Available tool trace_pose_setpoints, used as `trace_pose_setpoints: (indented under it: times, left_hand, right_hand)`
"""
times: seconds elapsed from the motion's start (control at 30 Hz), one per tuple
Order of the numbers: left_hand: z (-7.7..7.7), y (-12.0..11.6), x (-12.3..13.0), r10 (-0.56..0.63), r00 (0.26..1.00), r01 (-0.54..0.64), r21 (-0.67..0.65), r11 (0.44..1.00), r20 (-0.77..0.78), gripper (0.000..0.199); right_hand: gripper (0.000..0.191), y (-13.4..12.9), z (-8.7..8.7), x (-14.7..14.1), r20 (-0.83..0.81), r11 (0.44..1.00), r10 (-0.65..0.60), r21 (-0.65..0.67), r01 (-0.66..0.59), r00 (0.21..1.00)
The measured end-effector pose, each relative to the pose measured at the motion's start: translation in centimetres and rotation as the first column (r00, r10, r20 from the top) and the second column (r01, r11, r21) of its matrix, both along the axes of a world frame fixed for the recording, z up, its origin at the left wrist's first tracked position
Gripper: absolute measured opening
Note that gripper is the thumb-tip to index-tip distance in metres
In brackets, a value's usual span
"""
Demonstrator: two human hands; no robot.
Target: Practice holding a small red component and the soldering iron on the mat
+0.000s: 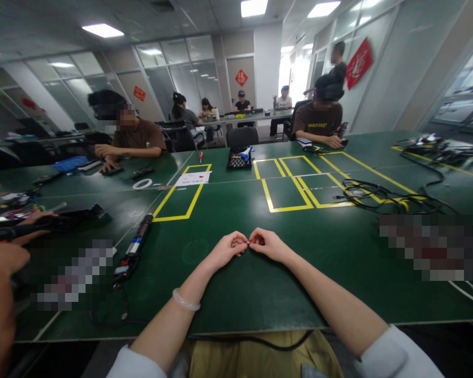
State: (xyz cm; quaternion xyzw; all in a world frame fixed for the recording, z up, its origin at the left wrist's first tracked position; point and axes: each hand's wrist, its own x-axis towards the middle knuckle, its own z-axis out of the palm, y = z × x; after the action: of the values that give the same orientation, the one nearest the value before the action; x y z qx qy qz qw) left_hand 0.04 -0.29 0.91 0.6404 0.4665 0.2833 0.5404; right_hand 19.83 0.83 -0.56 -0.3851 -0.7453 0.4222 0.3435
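Observation:
Both my hands meet over the green table (pixel 228 294), near its middle. My left hand (pixel 229 249), with a pale bangle (pixel 186 300) on its wrist, has its fingers closed on one side of a tiny red and silver part (pixel 248 242). From the other side my right hand (pixel 268 244) pinches the same part between thumb and fingers. Most of the part is hidden by the fingertips, and its exact shape is too small to tell.
Left of my hands lies a black tool with a blue and white band (pixel 136 244). Ahead are yellow tape outlines, a black tray (pixel 239 157) and a small screwdriver (pixel 201 156). Black cables (pixel 372 194) lie at the right. Another person's arm (pixel 2 262) reaches in at far left.

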Motion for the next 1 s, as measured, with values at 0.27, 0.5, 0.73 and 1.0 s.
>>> trace_pose_setpoints:
  times: [0.27, 0.5, 0.73, 1.0]
  left_hand:
    - [3.1, -1.0, -3.6, 0.053, 0.961, -0.033, 0.075, 0.997, -0.271, 0.045]
    - [3.4, -2.7, -14.9, 0.504, 0.553, -0.117, 0.537, 0.835, -0.664, 0.06]
    - [1.8, -5.8, -25.0, 0.619, 0.045, -0.182, 0.602, 0.777, -0.785, 0.081]
    - [-0.5, -6.8, -29.8, 0.554, 0.145, -0.292, 0.499, 0.816, -0.82, 0.067]
  right_hand:
    - [0.013, -0.1, 0.2, 0.1, 0.001, 1.0, -0.005, -0.014, 0.005, 1.0]
    - [0.013, -0.4, 0.8, 0.2, 0.02, 0.999, -0.006, -0.032, 0.006, 1.0]
    - [0.012, -0.5, 1.0, 0.0, 0.006, 0.998, 0.004, -0.059, -0.004, 1.0]
    - [0.012, -0.4, 0.6, 0.1, 0.012, 0.999, 0.007, -0.045, -0.006, 1.0]
